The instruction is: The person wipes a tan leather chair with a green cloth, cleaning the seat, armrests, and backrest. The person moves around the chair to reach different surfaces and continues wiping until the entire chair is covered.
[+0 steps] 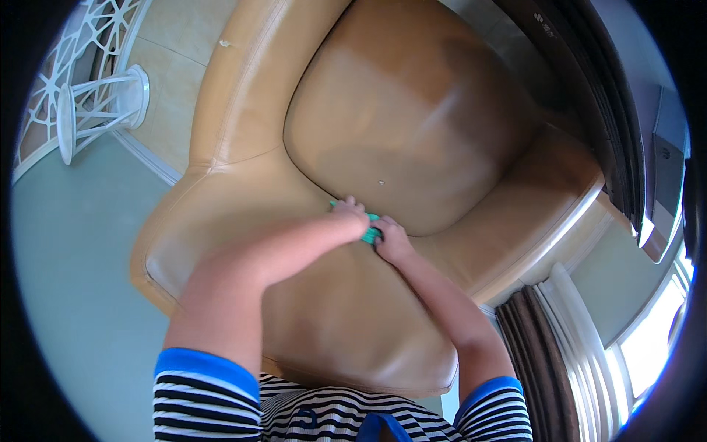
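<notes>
Both my hands meet low on a tan leather armchair (342, 315), at the seam where its seat cushion (375, 127) joins the padding nearest me. Bunched between them is a green cloth (371, 235), only partly visible. My left hand (352, 214) is closed over the cloth's left part, and a small green tip sticks out beyond its fingers. On the cloth's right side, my right hand (395, 243) grips it with curled fingers. How far the cloth reaches into the seam is hidden by the hands.
A worn patch (225, 43) marks the left armrest. Farther left, a white stool-like stand (105, 110) appears beside a white lattice panel (105, 27). A large dark ridged object (596, 83) bearing writing looms at upper right. Brown curtains (536, 337) hang by a bright window (654, 331).
</notes>
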`<state>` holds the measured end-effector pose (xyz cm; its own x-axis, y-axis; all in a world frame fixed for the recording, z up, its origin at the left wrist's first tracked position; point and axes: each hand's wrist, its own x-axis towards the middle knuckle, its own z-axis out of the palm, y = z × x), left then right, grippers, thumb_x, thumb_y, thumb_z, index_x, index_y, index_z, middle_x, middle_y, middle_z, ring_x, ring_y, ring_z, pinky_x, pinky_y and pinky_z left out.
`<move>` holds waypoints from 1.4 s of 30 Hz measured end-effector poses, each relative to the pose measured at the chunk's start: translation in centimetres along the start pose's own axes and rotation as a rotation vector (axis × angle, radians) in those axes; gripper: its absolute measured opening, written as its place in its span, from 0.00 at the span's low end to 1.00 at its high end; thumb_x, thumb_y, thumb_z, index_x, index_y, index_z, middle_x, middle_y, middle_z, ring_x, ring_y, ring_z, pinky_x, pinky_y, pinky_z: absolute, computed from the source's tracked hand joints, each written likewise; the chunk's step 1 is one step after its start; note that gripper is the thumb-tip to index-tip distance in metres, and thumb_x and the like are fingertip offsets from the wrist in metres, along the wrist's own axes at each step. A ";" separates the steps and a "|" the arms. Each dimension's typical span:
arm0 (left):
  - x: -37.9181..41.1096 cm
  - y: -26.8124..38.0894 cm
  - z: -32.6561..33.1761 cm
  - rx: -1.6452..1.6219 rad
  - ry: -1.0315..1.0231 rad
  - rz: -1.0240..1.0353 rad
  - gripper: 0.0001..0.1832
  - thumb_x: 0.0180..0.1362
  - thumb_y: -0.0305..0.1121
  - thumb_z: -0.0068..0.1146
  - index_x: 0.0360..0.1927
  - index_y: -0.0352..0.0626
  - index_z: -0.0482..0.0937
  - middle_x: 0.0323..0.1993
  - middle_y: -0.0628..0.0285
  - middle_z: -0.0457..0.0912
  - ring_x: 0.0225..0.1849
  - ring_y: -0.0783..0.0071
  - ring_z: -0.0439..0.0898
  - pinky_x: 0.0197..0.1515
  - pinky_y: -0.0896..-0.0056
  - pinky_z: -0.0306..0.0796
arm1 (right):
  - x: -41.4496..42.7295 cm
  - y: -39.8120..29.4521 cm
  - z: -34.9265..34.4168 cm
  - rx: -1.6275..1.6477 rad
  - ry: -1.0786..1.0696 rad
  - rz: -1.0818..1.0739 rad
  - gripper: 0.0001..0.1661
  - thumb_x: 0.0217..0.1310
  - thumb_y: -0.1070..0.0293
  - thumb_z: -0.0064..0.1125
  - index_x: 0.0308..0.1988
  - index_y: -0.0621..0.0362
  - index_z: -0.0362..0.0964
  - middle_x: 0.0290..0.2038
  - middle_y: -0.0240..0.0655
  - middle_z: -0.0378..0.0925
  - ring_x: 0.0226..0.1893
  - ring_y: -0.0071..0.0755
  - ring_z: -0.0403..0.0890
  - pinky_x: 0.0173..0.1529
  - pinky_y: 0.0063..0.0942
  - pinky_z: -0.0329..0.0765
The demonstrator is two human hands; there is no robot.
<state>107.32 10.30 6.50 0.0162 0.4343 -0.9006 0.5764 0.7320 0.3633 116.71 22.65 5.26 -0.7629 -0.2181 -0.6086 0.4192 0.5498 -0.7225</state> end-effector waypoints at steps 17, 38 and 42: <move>-3.5 -11.9 0.1 0.140 0.692 -0.323 0.10 0.52 0.31 0.44 0.39 0.49 0.70 0.42 0.53 0.65 0.43 0.54 0.69 0.41 0.61 0.70 | 10.7 -7.5 3.5 -0.513 0.444 -0.514 0.17 0.48 0.68 0.47 0.41 0.54 0.70 0.44 0.41 0.67 0.46 0.41 0.67 0.47 0.36 0.66; -0.5 -14.5 -10.7 0.160 0.988 -0.191 0.32 0.57 0.40 0.45 0.63 0.43 0.51 0.66 0.50 0.42 0.67 0.50 0.40 0.66 0.54 0.40 | 18.4 -7.6 -5.5 -0.423 0.826 -0.483 0.24 0.47 0.73 0.47 0.48 0.55 0.68 0.55 0.46 0.61 0.57 0.53 0.60 0.60 0.47 0.58; -4.4 -13.8 -4.6 0.165 0.743 -0.167 0.34 0.55 0.38 0.48 0.63 0.40 0.50 0.66 0.46 0.39 0.67 0.45 0.39 0.66 0.52 0.42 | 14.0 -6.5 0.8 -0.469 0.624 -0.521 0.25 0.48 0.69 0.48 0.51 0.54 0.66 0.56 0.43 0.61 0.58 0.50 0.60 0.61 0.46 0.58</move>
<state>95.56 0.68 6.51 -0.5999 0.6053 -0.5232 0.6377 0.7567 0.1443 103.72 15.38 1.13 -0.9816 -0.1311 0.1386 -0.1871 0.8029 -0.5660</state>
